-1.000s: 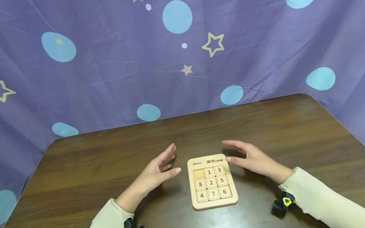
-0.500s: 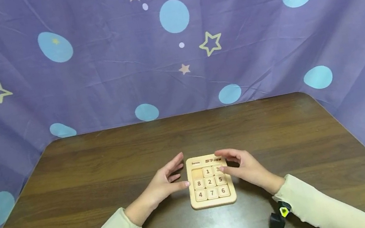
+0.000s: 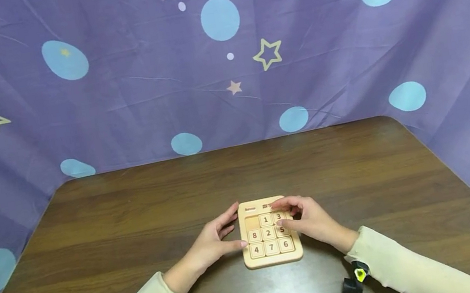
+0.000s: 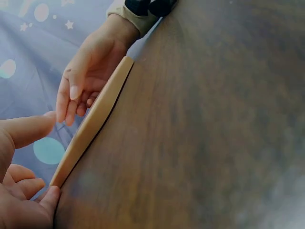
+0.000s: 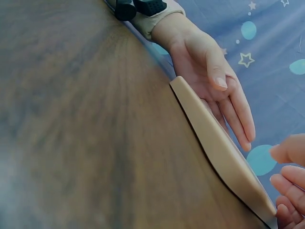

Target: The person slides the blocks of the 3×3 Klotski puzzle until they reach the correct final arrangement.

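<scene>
A pale wooden sliding number puzzle (image 3: 274,259) lies flat on the brown table, its top-left slot without a tile. My left hand (image 3: 213,242) is at its left side, thumb at the frame's edge and index fingertip by the upper-left corner. In the left wrist view, a fingertip of the left hand (image 4: 24,200) meets the puzzle's side (image 4: 93,126). My right hand (image 3: 313,218) reaches over the right side, its thumb above the 3 and 5 tiles and its index finger over the printed heading. The fingers of both hands are relaxed.
The wooden table (image 3: 134,208) extends around the puzzle to a purple curtain (image 3: 137,80) with stars and blue dots behind it. Black wrist cameras (image 3: 352,289) hang from both pale sleeves, close above the table.
Both hands have moved inward to the puzzle, the left to its left edge and the right over its upper-right part. The tiles keep the same arrangement, and the head view has shifted slightly.
</scene>
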`<act>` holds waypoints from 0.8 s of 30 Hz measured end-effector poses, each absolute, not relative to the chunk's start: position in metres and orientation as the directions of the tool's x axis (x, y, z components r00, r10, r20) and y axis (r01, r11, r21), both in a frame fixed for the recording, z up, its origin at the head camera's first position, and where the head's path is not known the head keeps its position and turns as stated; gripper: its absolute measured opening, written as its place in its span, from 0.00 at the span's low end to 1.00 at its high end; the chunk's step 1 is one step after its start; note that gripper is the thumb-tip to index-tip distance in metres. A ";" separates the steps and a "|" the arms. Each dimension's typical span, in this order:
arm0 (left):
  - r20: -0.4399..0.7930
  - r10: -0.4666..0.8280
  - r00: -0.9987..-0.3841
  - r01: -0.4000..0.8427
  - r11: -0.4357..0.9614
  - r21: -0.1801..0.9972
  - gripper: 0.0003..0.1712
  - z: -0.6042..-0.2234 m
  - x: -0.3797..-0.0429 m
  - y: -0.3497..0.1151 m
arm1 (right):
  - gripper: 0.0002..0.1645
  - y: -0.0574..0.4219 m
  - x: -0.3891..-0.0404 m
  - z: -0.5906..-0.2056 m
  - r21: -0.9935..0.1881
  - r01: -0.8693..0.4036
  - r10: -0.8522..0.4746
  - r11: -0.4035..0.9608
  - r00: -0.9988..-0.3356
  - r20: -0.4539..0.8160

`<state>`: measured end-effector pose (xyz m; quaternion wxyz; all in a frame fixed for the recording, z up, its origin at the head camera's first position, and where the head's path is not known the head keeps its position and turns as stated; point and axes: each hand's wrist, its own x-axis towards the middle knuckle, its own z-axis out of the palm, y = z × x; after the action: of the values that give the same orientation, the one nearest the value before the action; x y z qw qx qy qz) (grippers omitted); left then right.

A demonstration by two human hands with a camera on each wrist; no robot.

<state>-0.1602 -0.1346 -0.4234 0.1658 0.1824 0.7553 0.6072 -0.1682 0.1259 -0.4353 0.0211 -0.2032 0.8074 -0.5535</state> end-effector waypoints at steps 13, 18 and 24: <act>0.008 0.521 -0.854 0.139 0.212 0.967 0.53 -0.427 -0.161 -0.137 | 0.19 0.120 -0.170 -0.436 -0.860 -0.321 -0.325 0.397 -0.925 0.196; 0.010 0.523 -0.852 0.147 0.220 0.964 0.53 -0.428 -0.161 -0.136 | 0.18 0.119 -0.170 -0.436 -0.849 -0.323 -0.316 0.418 -0.928 0.197; 0.013 0.522 -0.853 0.155 0.230 0.961 0.52 -0.427 -0.160 -0.136 | 0.17 0.118 -0.169 -0.437 -0.840 -0.331 -0.294 0.431 -0.931 0.216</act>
<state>-0.1597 -0.1361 -0.4273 0.1583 0.2203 0.7679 0.5802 -0.1695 0.1182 -0.4372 -0.0182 -0.1847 0.8457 -0.5004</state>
